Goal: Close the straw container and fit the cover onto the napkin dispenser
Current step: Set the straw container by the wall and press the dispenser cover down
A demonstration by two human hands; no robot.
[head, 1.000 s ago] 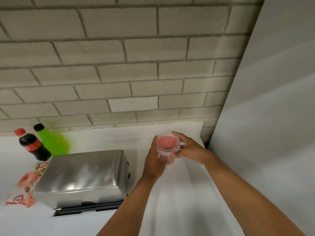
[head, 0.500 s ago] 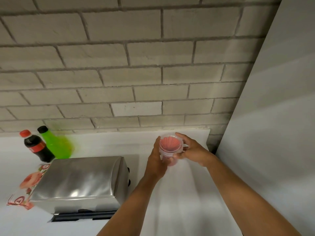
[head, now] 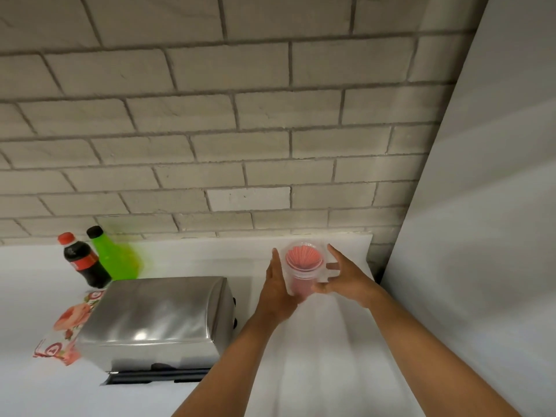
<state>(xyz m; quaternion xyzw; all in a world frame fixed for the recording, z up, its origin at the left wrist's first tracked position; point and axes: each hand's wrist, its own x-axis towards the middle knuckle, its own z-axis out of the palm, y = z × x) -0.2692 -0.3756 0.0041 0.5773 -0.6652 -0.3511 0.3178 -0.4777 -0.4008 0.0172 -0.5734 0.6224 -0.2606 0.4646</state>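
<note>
A white table (head: 316,341) runs back to a wall of pale grey painted brick (head: 210,130), and a smooth light-grey panel (head: 481,236) rises along the side beyond the right hand. Both bare forearms reach out over the table toward its far corner. Between the two hands stands the straw container (head: 304,270), a clear round plastic tub packed with pink-red straws seen end on; it sits upright near the back edge of the table. The left hand (head: 278,284) lies flat against the container's side with fingers extended, palm touching the plastic. The right hand (head: 343,276) is spread around the other side, thumb low against the wall and fingers splayed loose beside the rim, so it cups the tub without being clenched. Whether a lid sits on top cannot be told through the clear plastic. Out past the left hand, well apart from it, lies the metal napkin dispenser (head: 156,323) with its brushed steel shell catching the light. Beyond that, against the wall, stand a dark cola bottle (head: 84,263) with a red cap and a green bottle (head: 115,260) with a black cap, just beside each other. A floral packet (head: 66,329) pokes out from the dispenser's far side.
</note>
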